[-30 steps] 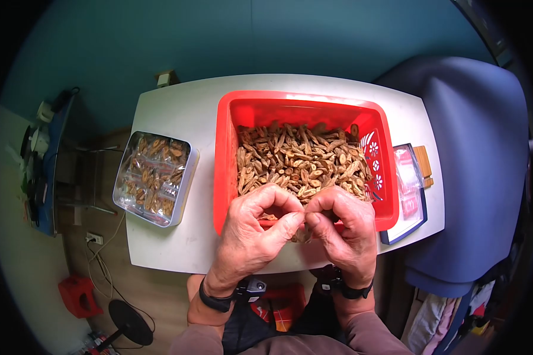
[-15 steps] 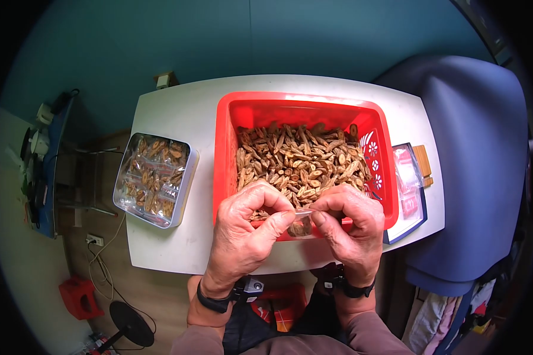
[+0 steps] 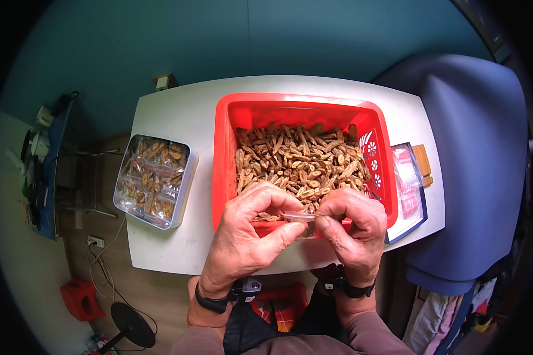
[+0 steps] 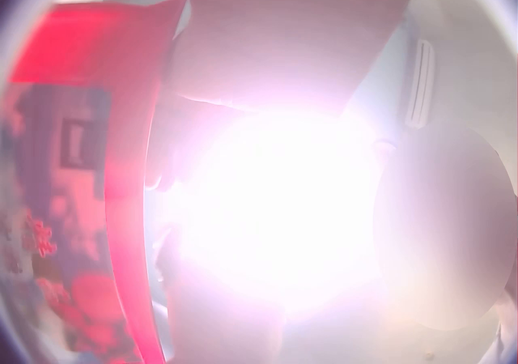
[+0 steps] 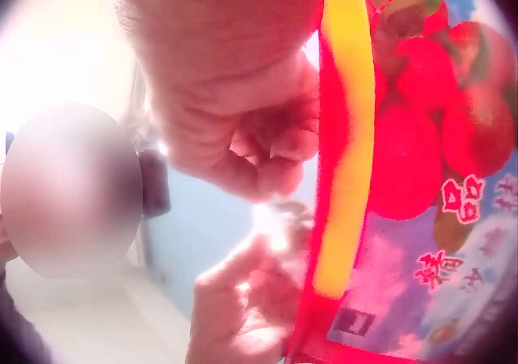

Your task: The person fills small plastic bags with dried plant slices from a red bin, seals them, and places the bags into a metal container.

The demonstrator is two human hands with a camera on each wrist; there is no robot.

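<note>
In the head view, a small clear bag (image 3: 302, 218) hangs between both hands over the near rim of a red basket (image 3: 221, 148). My left hand (image 3: 240, 236) holds its left end between thumb and forefinger, the tips slightly apart. My right hand (image 3: 358, 234) pinches the right end. Brown dried slices (image 3: 302, 157) fill much of the basket; what the bag contains is unclear. Glare hides most of the left wrist view. In the right wrist view, my right hand (image 5: 235, 97) is above and my left hand (image 5: 243, 307) below, fingertips close together, bag barely distinguishable.
A metal tin (image 3: 186, 192) of filled clear bags stands left of the basket on the white table (image 3: 172, 248). To the right lie a dark-edged tray (image 3: 419, 220) with clear and pink packets and a wooden piece (image 3: 421, 163). Blue covering (image 3: 474, 177) hangs beyond.
The hands have moved slightly apart since the earliest frame, and more of the clear bag's top shows between them. The left thumb and forefinger have parted a little.
</note>
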